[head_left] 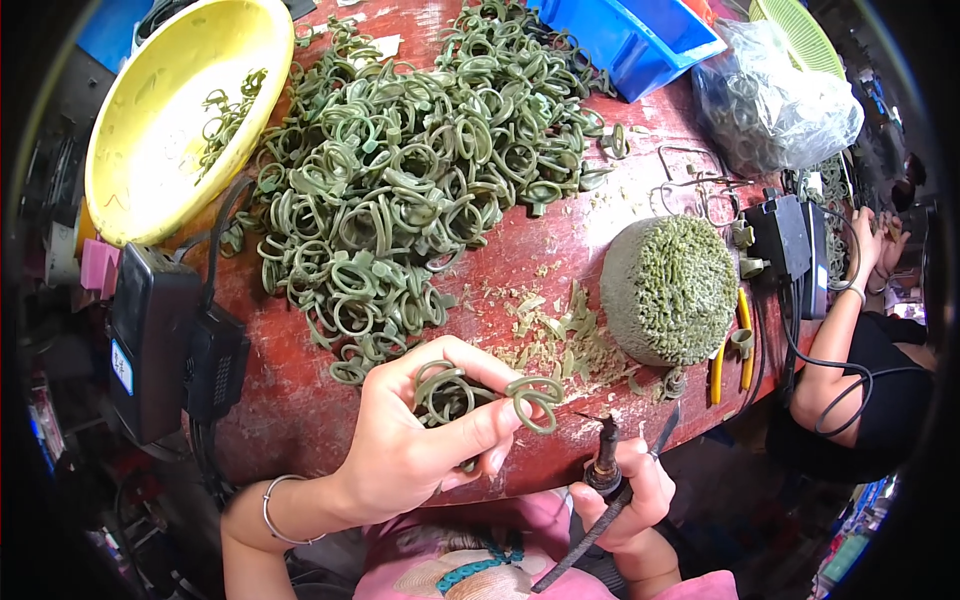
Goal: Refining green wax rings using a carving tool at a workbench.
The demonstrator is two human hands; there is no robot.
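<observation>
My left hand (425, 425) is closed round several loose green rings (445, 397). Between its thumb and fingertips it pinches one more green ring (540, 400), held out to the right. My right hand (640, 485) grips a corded pen-shaped tool like a soldering iron (606, 455), its thin dark tip pointing up and left toward the pinched ring. A small gap shows between tip and ring. Beyond my left hand spreads a large pile of similar green rings (400, 190), each with a small stub.
Shavings (560, 335) lie by a round block with a rough green top (685, 290). Yellow-handled pliers (745, 340), black power boxes (160, 330), a yellow basin (140, 140), a blue bin (640, 45) and a plastic bag (775, 100) surround the red table (290, 430). Another person's arm (840, 340) is at right.
</observation>
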